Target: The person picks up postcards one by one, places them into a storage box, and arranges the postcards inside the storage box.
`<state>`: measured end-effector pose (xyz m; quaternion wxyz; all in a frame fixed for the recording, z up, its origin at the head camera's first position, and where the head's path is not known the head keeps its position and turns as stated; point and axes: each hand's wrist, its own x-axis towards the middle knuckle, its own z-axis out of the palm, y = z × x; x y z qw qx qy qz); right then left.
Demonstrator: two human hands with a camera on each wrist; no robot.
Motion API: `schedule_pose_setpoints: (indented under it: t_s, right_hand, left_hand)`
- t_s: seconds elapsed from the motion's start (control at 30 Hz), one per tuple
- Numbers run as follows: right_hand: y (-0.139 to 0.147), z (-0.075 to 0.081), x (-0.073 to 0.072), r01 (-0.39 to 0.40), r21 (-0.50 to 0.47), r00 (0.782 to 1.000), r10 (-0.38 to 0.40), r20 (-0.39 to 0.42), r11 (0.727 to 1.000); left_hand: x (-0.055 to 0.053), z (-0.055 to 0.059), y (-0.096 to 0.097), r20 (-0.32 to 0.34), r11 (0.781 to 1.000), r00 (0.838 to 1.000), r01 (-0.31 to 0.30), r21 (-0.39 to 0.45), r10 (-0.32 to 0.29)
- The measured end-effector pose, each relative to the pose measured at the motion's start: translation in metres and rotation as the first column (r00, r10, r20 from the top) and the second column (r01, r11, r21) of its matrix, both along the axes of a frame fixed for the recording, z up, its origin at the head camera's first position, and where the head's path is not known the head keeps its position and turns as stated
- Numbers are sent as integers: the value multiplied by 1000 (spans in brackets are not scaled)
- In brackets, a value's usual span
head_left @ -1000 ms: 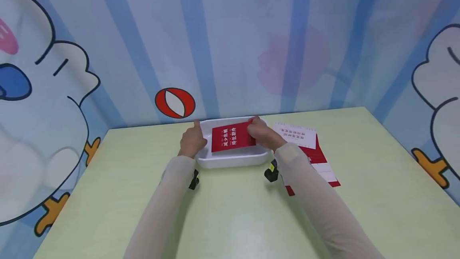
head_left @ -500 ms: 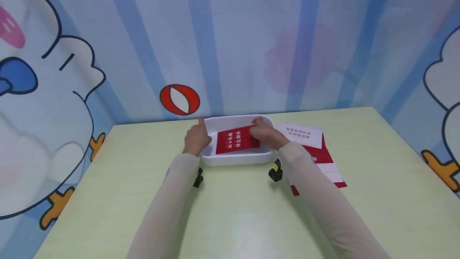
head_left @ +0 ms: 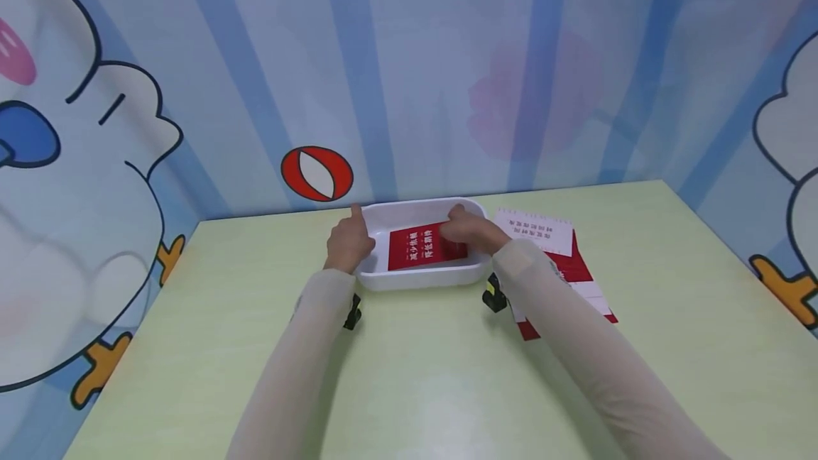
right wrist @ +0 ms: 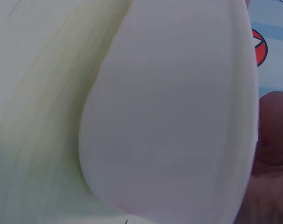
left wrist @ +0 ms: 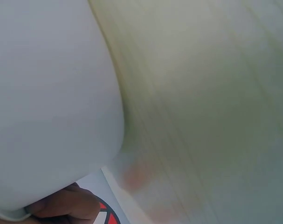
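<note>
A red card (head_left: 409, 250) with white printed characters lies inside a shallow white tray (head_left: 422, 280) at the back of the table. My right hand (head_left: 474, 231) reaches over the tray's right end and pinches the card's right end; part of the card is hidden under it. At the tray's left end, my left hand (head_left: 348, 241) grips the rim. Its curled fingers (left wrist: 71, 205) show under the tray's edge in the left wrist view. In the right wrist view, the tray wall (right wrist: 169, 112) fills the middle and my right hand shows behind its rim.
Right of the tray, a white printed sheet (head_left: 537, 228) overlaps red and white papers (head_left: 575, 265), partly hidden by the right sleeve (head_left: 543, 282). Black wrist devices (head_left: 494, 294) hang under both cuffs. A patterned wall (head_left: 434, 91) rises behind the table (head_left: 409, 375).
The right hand has lowered the red card into the tray, and the card now lies flatter. The left hand has kept its place on the rim. The view has shifted slightly.
</note>
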<state>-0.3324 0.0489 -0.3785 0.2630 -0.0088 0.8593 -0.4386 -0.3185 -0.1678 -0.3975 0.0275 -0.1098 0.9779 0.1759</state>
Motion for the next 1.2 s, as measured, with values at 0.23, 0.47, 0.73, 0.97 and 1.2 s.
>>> schedule_pose_setpoints:
  t_s: [0.23, 0.47, 0.73, 0.97, 1.2]
  right_hand:
    - [-7, 0, -3, -6, 135, 999, 11, -33, 991]
    - [-9, 4, 0, -73, 305, 992, 101, -78, 950]
    - [-13, 1, 5, -72, 416, 982, 138, -129, 907]
    - [-16, -2, 10, -62, 468, 974, 156, -166, 882]
    - [-19, -4, 14, -64, 532, 962, 194, -193, 844]
  left_hand:
    - [0, 2, 0, 9, 1000, 1000, -6, 5, 6]
    - [1, 3, 2, -2, 1000, 1000, 2, -6, -2]
    - [0, 0, 0, -7, 1000, 1000, -11, 7, 11]
    - [-1, -2, -1, -29, 1000, 1000, -4, 3, 4]
    - [-1, -1, -2, -29, 1000, 1000, -9, -3, 9]
